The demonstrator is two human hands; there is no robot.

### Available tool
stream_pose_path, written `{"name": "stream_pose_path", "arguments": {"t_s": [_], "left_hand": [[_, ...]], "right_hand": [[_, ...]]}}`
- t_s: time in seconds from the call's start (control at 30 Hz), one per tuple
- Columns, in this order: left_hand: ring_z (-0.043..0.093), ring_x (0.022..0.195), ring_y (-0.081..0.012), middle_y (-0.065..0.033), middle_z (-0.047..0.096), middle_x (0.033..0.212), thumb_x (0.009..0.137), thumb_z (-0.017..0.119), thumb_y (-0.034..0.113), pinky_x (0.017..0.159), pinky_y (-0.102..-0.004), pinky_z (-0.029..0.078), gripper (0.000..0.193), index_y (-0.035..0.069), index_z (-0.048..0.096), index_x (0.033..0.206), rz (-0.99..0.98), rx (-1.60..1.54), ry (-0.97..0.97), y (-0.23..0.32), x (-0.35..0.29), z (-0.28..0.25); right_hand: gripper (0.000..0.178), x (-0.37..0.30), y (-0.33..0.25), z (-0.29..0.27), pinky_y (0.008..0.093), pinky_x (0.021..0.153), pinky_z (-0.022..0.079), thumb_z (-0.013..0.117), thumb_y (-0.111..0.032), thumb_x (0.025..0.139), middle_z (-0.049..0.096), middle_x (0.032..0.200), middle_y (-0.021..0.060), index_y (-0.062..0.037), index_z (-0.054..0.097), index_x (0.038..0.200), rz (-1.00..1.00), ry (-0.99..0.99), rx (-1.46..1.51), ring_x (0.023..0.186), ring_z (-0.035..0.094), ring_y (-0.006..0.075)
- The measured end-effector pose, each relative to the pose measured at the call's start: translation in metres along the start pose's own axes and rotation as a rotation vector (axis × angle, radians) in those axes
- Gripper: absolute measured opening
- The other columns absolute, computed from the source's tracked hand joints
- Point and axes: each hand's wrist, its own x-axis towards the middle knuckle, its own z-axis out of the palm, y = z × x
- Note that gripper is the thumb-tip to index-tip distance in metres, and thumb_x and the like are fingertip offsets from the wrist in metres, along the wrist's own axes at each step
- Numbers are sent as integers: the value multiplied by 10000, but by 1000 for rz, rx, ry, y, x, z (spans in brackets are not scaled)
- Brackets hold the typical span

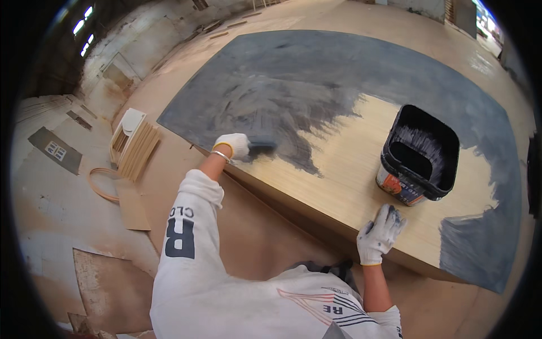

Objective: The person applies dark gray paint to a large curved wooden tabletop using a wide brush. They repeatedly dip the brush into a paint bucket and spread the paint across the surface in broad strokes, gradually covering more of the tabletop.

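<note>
In a white work glove, my left hand (pixel 233 145) is closed around a dark paintbrush (pixel 262 145), slightly blurred, its head pressed on the wooden board (pixel 350 152). Streaky dark grey paint (pixel 265 101) covers the board's far and left parts, while bare pale wood shows in the middle. My right hand (pixel 381 234), gloved in white with dark smudges on the fingers, lies flat at the board's near edge and holds nothing. Just beyond it stands a black square bucket (pixel 420 155) on the bare wood, with dark paint smeared on its inner walls and pooled at the bottom.
A stack of thin wooden boards (pixel 135 144) stands on the floor at left, beside a thin hoop (pixel 101 186) and a flat brown sheet (pixel 134 209). Sheets (pixel 107 282) lie at the lower left. A weathered wall (pixel 135 51) rises behind.
</note>
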Motion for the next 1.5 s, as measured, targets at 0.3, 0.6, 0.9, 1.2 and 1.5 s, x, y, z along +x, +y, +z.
{"name": "stream_pose_path", "arguments": {"t_s": [0.3, 0.6, 0.9, 1.2, 1.5], "left_hand": [[753, 1055, -367, -150, 782, 1151, 1009, 546, 321, 899, -514, 599, 377, 202, 716, 1324, 134, -62, 187, 68, -67, 14], [721, 815, -227, -115, 748, 929, 1029, 622, 268, 738, -447, 591, 299, 67, 675, 1244, 220, -1478, 200, 215, -104, 93], [702, 844, -161, -36, 740, 1029, 1054, 607, 143, 713, -336, 576, 299, 58, 659, 1335, 536, -2132, -375, 257, -183, 117], [736, 881, -249, -132, 730, 1089, 1047, 600, 91, 720, -369, 628, 335, -44, 636, 1351, 493, -2074, -218, 266, -202, 124], [617, 1163, -294, -146, 633, 1307, 1042, 645, 484, 939, -551, 558, 602, 36, 550, 1433, 409, -2203, -259, 329, -116, -4]], "right_hand": [[679, -4, -6, 11, 587, 1258, 305, 704, -99, 837, 591, 1360, 264, -9, 526, 1486, 139, 85, 148, 1341, 514, 471], [579, -21, -68, -4, 360, 1056, 523, 631, -252, 1018, 721, 1357, 170, -73, 533, 1560, 526, -293, 1053, 1274, 674, 284], [523, 43, -102, -7, 448, 957, 570, 663, -374, 943, 749, 1202, 256, -4, 688, 1313, 524, -653, 630, 1135, 725, 379], [430, 121, -110, -153, 460, 954, 581, 648, -222, 926, 764, 1160, 195, -120, 658, 1343, 133, -430, 385, 1130, 731, 360], [268, 225, 23, -243, 469, 825, 619, 694, -162, 876, 792, 1054, 202, -73, 792, 1109, -178, -502, -490, 1013, 770, 390]]}}
